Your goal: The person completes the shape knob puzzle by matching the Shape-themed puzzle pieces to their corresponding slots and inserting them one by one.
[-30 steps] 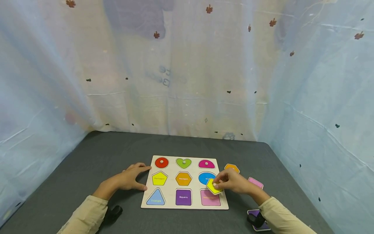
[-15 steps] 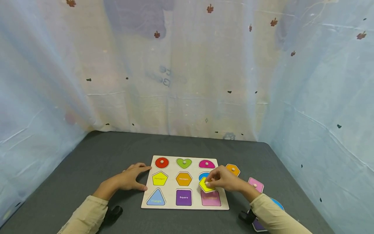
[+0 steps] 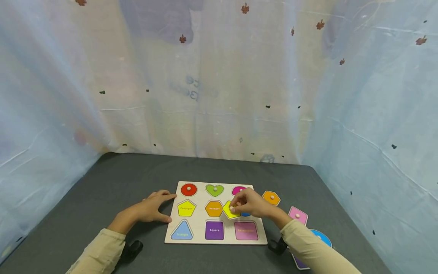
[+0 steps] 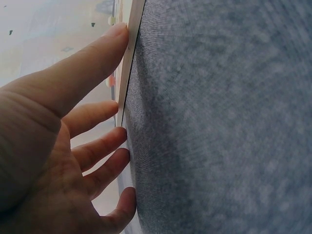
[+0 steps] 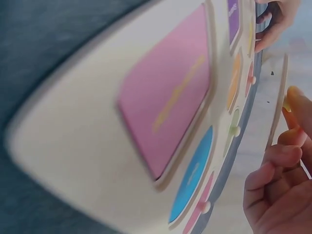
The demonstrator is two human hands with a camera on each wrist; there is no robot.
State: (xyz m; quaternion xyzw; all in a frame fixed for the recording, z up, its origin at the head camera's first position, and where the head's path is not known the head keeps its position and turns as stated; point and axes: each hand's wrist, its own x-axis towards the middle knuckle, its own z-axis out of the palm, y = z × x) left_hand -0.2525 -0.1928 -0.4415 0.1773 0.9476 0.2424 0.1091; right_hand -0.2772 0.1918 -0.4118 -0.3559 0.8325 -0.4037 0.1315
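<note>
dark gray fabric (image 3: 143, 171) supported the puzzle board (image 3: 199, 231). the right hand (image 3: 251, 203) pinched the yellow piece (image 3: 229, 214) by its knob (image 3: 232, 209), raised above the puzzle board near the orange hexagon (image 3: 213, 208). the left hand (image 3: 152, 207), spread wide, touched the puzzle board's left edge.

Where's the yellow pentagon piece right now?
Head view: the right hand pinches the yellow pentagon piece above the board, just right of the orange Hexagon recess.

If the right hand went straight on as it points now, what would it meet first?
Probably the hexagon slot, left of the pentagon the right hand pinches; height above the board is unclear.
</note>
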